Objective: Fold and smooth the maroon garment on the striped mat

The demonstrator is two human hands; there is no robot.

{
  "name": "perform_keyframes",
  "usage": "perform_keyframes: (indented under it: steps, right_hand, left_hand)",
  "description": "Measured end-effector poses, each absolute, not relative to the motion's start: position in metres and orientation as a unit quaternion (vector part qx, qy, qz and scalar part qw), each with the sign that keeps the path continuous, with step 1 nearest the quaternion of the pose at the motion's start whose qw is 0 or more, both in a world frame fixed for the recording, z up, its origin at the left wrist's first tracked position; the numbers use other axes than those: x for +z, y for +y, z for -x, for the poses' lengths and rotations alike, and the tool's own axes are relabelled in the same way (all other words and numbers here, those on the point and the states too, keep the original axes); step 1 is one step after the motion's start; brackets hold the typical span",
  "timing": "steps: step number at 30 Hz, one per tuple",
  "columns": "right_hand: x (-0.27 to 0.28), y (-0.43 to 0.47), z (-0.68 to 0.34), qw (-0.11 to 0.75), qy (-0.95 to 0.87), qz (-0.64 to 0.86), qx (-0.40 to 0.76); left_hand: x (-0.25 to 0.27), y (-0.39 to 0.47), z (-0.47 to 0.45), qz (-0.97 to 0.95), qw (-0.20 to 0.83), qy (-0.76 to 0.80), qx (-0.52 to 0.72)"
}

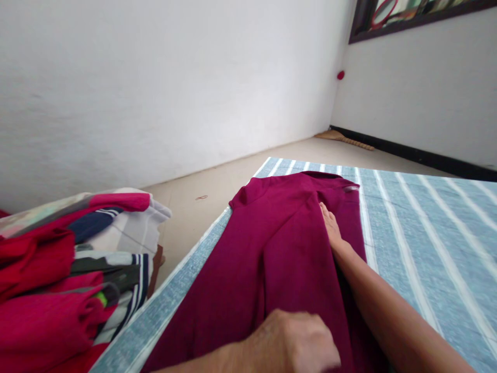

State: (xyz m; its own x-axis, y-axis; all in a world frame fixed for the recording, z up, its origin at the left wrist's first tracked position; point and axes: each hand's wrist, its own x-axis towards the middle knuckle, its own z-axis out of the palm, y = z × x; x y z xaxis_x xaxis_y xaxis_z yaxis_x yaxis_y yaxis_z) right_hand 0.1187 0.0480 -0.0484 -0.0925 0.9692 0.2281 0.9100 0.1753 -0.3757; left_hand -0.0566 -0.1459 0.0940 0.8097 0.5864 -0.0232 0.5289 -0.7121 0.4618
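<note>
A maroon garment (267,243) with what looks like a sleeve or shoulder at its far left lies spread on a blue-and-white striped sheet (411,228). A pale tag or trim shows near its far right corner. My right hand (331,224) lies at the garment's open edge, fingers stretched forward and partly covered by the cloth. Low in the view, above the near part of the garment, my left hand (298,339) is closed with curled fingers. Motion blurs it, and whatever its fingers hold is hidden.
Left of the bed's edge is a heap of clothes (50,290), red, navy and grey. A small loop (201,197) lies on the beige floor (182,217). White walls (174,88) meet behind, with a woven fan-like object (341,137) in the corner. A dark-framed window or mirror (359,32) hangs above.
</note>
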Motion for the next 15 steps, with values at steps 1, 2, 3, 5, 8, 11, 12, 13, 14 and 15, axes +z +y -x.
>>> perform_keyframes:
  steps: [1,2,3,5,8,11,12,13,14,15]
  right_hand:
    - [-0.049,0.048,-0.119,0.213,-0.735,0.640,0.067]
    - [-0.049,0.049,-0.119,0.211,-0.735,0.641,0.064]
    - [-0.049,0.049,-0.119,0.210,-0.735,0.642,0.063]
    - [-0.049,0.050,-0.121,0.206,-0.735,0.643,0.062]
    - [-0.048,0.050,-0.124,0.202,-0.735,0.643,0.067]
    - [-0.047,0.050,-0.127,0.204,-0.737,0.640,0.073]
    - [-0.047,0.050,-0.127,0.205,-0.737,0.639,0.074]
    - [-0.047,0.050,-0.127,0.206,-0.737,0.639,0.076]
    - [-0.047,0.050,-0.127,0.207,-0.736,0.639,0.077]
    - [-0.047,0.050,-0.127,0.207,-0.735,0.641,0.078]
  left_hand:
    - [0.094,-0.138,0.054,-0.915,0.206,0.340,0.075]
    - [0.092,-0.131,0.051,-0.904,0.176,0.378,0.089]
    - [0.091,-0.125,0.048,-0.896,0.149,0.407,0.099]
    - [0.085,-0.121,0.042,-0.890,0.123,0.426,0.102]
    - [0.072,-0.124,0.035,-0.898,0.141,0.411,0.074]
    - [0.064,-0.132,0.034,-0.902,0.171,0.392,0.052]
    - [0.063,-0.134,0.036,-0.906,0.182,0.380,0.046]
    - [0.063,-0.136,0.038,-0.909,0.193,0.367,0.041]
    - [0.063,-0.138,0.040,-0.912,0.203,0.355,0.037]
    - [0.065,-0.139,0.043,-0.914,0.211,0.346,0.033]
